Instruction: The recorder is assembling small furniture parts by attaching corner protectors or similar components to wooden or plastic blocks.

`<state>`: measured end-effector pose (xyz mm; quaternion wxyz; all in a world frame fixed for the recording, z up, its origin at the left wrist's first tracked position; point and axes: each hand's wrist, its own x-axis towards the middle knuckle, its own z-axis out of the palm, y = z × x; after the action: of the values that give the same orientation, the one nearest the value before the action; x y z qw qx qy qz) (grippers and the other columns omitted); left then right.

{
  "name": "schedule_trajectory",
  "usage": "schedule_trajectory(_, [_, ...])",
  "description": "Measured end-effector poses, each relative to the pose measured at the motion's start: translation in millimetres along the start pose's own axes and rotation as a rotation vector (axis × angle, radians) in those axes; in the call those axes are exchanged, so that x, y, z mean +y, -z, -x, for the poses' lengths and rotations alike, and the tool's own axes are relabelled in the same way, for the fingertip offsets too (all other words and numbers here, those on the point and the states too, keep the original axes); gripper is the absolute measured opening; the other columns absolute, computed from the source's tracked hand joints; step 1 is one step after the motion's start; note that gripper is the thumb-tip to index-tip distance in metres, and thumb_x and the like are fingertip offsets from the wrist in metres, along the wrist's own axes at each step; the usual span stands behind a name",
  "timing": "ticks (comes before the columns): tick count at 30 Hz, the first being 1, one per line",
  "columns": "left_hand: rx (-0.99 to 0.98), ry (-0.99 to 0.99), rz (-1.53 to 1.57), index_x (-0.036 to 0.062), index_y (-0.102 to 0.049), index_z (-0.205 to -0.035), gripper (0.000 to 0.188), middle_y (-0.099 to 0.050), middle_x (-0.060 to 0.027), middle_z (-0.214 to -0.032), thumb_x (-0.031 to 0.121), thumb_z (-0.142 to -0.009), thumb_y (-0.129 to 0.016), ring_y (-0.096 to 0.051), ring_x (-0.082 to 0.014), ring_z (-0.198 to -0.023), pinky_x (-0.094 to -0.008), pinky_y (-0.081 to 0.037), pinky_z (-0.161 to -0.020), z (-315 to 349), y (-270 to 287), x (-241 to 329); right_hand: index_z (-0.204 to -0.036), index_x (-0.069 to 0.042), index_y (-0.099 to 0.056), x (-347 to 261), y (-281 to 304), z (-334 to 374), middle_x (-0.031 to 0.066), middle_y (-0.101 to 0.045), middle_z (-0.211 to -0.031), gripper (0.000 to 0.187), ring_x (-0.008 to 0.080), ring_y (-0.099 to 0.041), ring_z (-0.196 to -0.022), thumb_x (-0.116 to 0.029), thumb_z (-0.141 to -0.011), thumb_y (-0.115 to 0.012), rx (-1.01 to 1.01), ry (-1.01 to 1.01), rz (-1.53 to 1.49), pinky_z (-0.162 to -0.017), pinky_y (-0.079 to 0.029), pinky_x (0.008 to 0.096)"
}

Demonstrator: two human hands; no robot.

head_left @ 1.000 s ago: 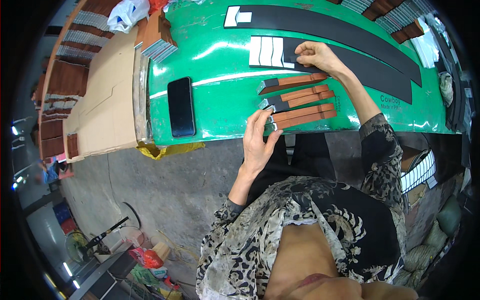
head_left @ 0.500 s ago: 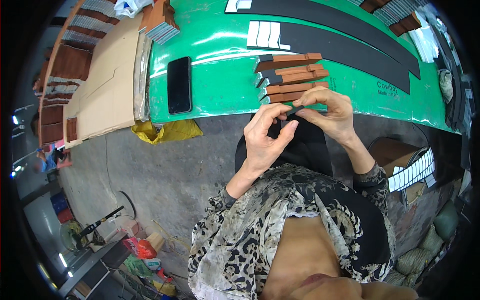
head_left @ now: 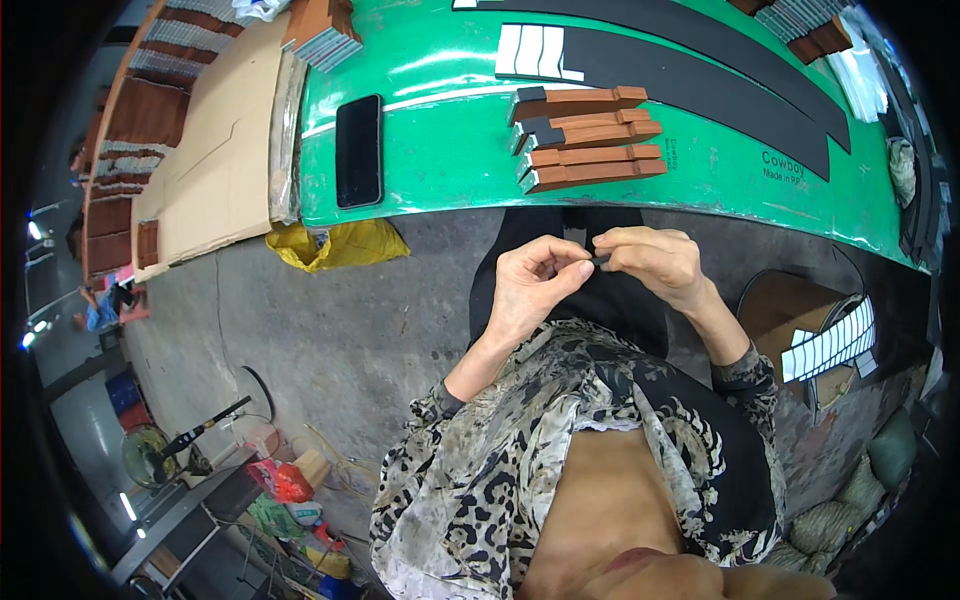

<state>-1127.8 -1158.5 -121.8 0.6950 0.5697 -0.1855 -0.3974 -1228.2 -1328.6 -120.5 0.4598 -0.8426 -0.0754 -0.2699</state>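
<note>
In front of my lap, just off the near table edge, both hands meet at a small black piece (head_left: 600, 262). My left hand (head_left: 525, 288) pinches its left end between thumb and fingertips. My right hand (head_left: 658, 265) grips the other end, its fingers bent over and hiding most of it. Beyond the hands, several reddish-brown wooden pieces (head_left: 600, 130) lie side by side on the green tabletop (head_left: 440, 130). The farther two carry black patches at their left ends. Behind them lies a long black sheet (head_left: 680, 85) with white wavy-edged backing (head_left: 535, 50) at its left end.
A black phone (head_left: 360, 150) lies left on the table. Brown stacks (head_left: 325, 32) stand beside cardboard (head_left: 215, 140) at the far left. A yellow bag (head_left: 345, 243) hangs below the edge. On the right, a brown bin (head_left: 775, 305) holds white striped sheeting (head_left: 830, 345).
Both hands have drawn back from the table edge toward my body, still holding the small black piece. The wooden pieces now show fully. The whole view has shifted slightly.
</note>
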Motion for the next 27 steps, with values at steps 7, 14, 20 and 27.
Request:
schedule_trajectory(7, [0.017,-0.270,-0.479,-0.0016,-0.064,-0.089,0.018,-0.064,-0.0056,-0.084,-0.005,-0.072,-0.069,-0.058,-0.0086,-0.072,-0.0219,-0.047,-0.063,-3,10,5,-0.098,-0.004,-0.066,-10,17,-15,0.0079,-0.065,-0.096,0.032,0.0246,-0.062,-0.087,-0.014,-0.068,-0.074,-0.192,-0.235,-0.072,-0.074,-0.051,0.0339])
schedule_trajectory(14, [-0.034,-0.677,-0.790,0.0018,-0.060,-0.087,0.031,-0.063,-0.0085,-0.079,-0.004,-0.060,-0.074,-0.061,-0.0215,-0.068,-0.0287,-0.049,-0.060,-14,6,5,-0.092,-0.007,-0.066,-12,9,-22,0.0050,-0.063,-0.088,0.026,0.0217,-0.058,-0.079,-0.012,-0.067,-0.073,-0.265,-0.149,0.267,-0.064,-0.051,0.0319])
schedule_trajectory(20, [-0.066,-0.633,-0.753,0.0009,-0.061,-0.092,0.034,-0.064,-0.0091,-0.084,-0.002,-0.061,-0.076,-0.062,-0.0215,-0.073,-0.0291,-0.050,-0.064,-14,12,7,-0.087,-0.005,-0.064,-14,4,-21,0.0035,-0.061,-0.083,0.023,0.0194,-0.058,-0.078,-0.007,-0.065,-0.071,-0.242,-0.108,0.337,-0.060,-0.051,0.0305])
schedule_trajectory(27, [0.023,-0.477,-0.769,0.0003,-0.062,-0.104,0.039,-0.065,-0.0100,-0.095,0.006,-0.068,-0.076,-0.062,-0.0221,-0.090,-0.0322,-0.049,-0.080,-26,36,22,-0.089,-0.001,-0.063,17,44,9,0.0065,-0.063,-0.090,0.021,0.0160,-0.060,-0.080,0.000,-0.068,-0.066,0.063,-0.468,0.059,-0.069,-0.049,0.0283])
